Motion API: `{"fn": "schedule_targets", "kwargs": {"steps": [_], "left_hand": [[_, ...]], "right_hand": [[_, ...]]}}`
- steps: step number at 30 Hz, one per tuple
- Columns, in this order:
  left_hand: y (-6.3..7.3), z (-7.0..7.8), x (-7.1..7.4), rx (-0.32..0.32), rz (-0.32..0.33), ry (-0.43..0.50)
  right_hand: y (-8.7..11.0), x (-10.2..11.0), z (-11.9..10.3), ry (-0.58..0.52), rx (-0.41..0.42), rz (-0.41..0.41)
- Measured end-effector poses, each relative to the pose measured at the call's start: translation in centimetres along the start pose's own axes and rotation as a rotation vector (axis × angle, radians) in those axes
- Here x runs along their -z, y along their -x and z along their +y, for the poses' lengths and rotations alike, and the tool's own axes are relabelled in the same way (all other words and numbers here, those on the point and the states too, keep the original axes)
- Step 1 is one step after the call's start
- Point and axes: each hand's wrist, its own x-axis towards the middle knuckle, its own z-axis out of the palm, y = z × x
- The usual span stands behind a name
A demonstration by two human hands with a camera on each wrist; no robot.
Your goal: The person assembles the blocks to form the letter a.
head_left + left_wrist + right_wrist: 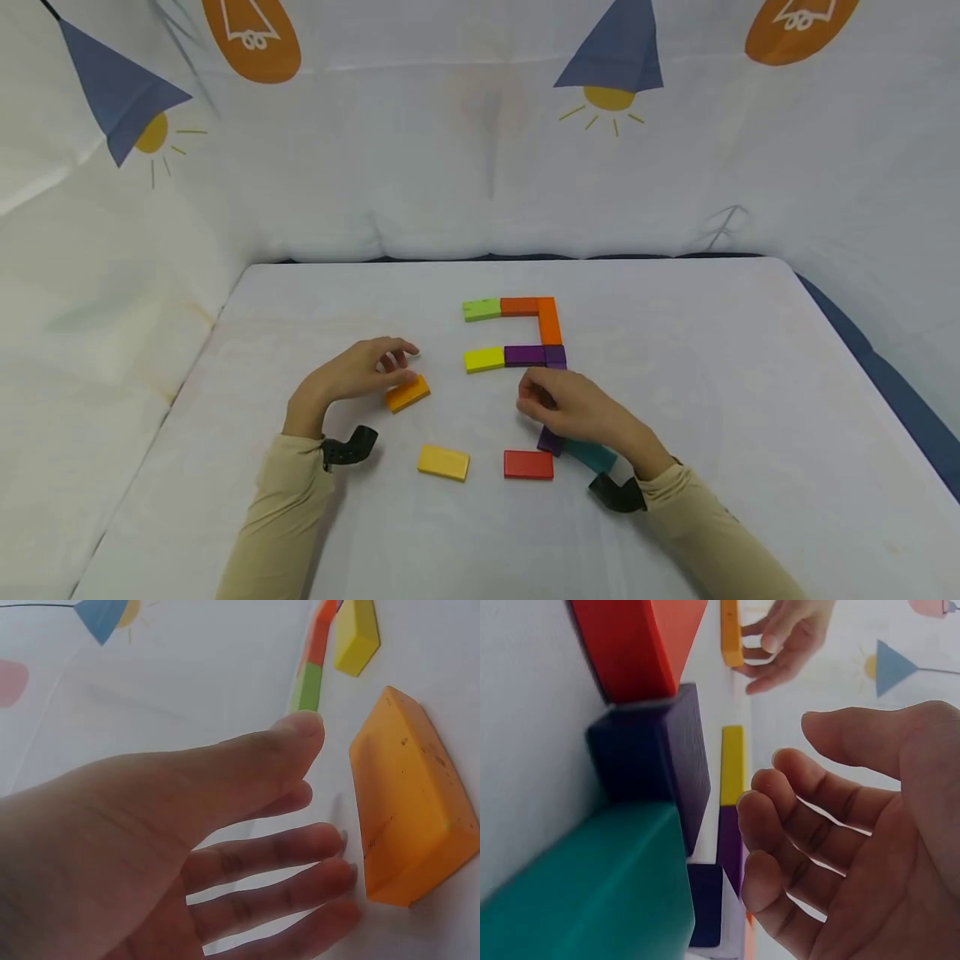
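My left hand (363, 371) hovers by a light-orange block (408, 395), fingers loosely bent and holding nothing. In the left wrist view a gap shows between the thumb and that orange block (412, 802). My right hand (573, 407) is above a line of blocks with its fingers relaxed; the right wrist view shows nothing in its grasp. Under and beside it lie a dark purple block (550, 442) and a teal block (592, 456), end to end at an angle. A red block (528, 465) lies left of them. The right hand hides part of the purple blocks.
Farther back, a green block (482, 310), a red-orange block (519, 307) and an orange block (550, 322) form a corner. Below, a yellow block (483, 360) adjoins a purple block (523, 356). A golden-yellow block (443, 462) lies in front on the white table (337, 533).
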Motion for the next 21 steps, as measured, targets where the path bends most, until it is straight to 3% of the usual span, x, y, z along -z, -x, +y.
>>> {"fn": "schedule_targets", "kwargs": {"steps": [11, 16, 21], "left_hand": [[0.1, 0.1, -0.3, -0.055, -0.008, -0.052], [0.1, 0.1, -0.3, -0.053, -0.025, -0.057], [0.2, 0.4, -0.4, -0.009, -0.049, -0.044]], "right_hand": [[0.2, -1.1, -1.2, -0.003, 0.053, -0.004], [0.3, -2.0, -1.9, 0.001, 0.067, -0.018], [0.4, -2.7, -2.7, -0.007, 0.105, -0.030]]}}
